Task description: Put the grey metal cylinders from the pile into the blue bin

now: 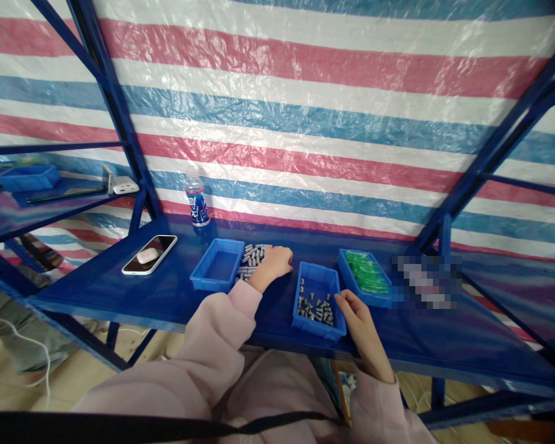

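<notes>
My left hand (pixel 276 265) is curled palm down at the right edge of a pile of small grey metal cylinders (pixel 250 261) on the table. Its fingertips are hidden beneath it, so what they hold cannot be made out. To its right is a blue plastic tray (pixel 298 322) with short metal screws (pixel 315 309) gathered mostly at its near end. My right hand (pixel 356 316) has its fingers bent against that tray's right rim, gripping it. A second blue tray (pixel 213 285), with nothing seen inside, stands left of the cylinders.
Behind my right hand sits a blue tray (pixel 383 302) of green plastic-wrapped items (pixel 365 271). A phone (pixel 141 267) with a white case (pixel 147 255) on it and a bottle (pixel 197 200) stand at left. Blue frame posts (pixel 120 111) and a striped sheet (pixel 305 123) border the table (pixel 268 320).
</notes>
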The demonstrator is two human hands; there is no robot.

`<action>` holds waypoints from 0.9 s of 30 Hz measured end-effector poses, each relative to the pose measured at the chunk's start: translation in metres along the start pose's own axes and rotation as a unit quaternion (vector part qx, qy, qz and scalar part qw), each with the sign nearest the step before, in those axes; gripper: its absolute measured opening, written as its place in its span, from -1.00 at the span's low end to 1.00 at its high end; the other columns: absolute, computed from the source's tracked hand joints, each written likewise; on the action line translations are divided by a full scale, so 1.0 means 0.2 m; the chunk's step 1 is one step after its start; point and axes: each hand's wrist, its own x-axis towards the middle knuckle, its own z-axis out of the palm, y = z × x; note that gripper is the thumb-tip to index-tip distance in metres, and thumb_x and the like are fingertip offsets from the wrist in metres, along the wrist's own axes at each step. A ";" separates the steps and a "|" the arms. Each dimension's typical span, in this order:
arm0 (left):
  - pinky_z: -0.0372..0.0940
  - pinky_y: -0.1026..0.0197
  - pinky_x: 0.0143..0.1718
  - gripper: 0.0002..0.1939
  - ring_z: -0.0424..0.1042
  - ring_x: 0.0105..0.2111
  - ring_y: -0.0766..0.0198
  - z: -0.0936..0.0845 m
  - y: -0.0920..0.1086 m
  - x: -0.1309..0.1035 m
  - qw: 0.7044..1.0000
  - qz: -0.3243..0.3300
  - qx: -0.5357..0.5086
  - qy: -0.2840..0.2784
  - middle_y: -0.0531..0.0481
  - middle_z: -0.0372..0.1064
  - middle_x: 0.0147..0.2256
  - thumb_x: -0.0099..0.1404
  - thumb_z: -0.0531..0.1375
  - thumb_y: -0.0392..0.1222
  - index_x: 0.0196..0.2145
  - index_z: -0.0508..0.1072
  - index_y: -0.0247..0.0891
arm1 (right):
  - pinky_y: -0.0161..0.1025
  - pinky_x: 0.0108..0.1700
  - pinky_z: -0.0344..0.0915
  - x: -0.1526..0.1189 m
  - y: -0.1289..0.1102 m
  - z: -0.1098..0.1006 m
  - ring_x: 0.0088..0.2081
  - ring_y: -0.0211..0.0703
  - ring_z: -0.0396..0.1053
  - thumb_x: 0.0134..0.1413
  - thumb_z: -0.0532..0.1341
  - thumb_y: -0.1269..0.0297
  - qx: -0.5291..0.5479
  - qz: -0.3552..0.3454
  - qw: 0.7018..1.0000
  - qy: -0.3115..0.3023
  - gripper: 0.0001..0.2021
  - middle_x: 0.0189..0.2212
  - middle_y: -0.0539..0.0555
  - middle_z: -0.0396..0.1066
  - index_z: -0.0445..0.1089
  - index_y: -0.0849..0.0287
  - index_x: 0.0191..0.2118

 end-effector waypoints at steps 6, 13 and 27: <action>0.24 0.21 -0.15 -0.87 0.46 -0.25 0.18 0.02 -0.03 0.01 0.998 0.053 -0.022 -0.024 -0.02 0.50 -0.35 0.07 0.22 -0.33 -0.39 0.52 -0.19 | -0.32 -0.47 0.05 0.01 0.01 0.00 -0.52 -0.26 0.05 0.07 0.18 0.03 0.011 0.003 1.000 -0.005 -0.69 -0.58 -0.10 0.08 0.16 0.11 -0.50; 0.23 0.18 -0.14 -0.83 0.45 -0.30 0.18 0.04 -0.04 0.02 0.995 0.073 -0.069 0.001 0.00 0.48 -0.41 0.03 0.21 -0.41 -0.39 0.50 -0.22 | -0.33 -0.48 0.04 0.00 0.00 0.00 -0.52 -0.27 0.03 0.08 0.18 0.05 0.011 0.001 1.000 -0.005 -0.70 -0.58 -0.11 0.06 0.16 0.12 -0.50; 0.26 0.30 -0.28 -0.76 0.40 -0.36 0.33 0.00 0.05 0.05 0.905 0.179 -0.374 0.099 0.01 0.45 -0.38 0.08 0.30 -0.15 -0.30 0.46 -0.32 | -0.34 -0.48 0.04 0.02 0.03 -0.01 -0.51 -0.30 0.04 0.07 0.19 0.03 0.016 0.003 1.000 -0.007 -0.67 -0.57 -0.11 0.06 0.15 0.14 -0.50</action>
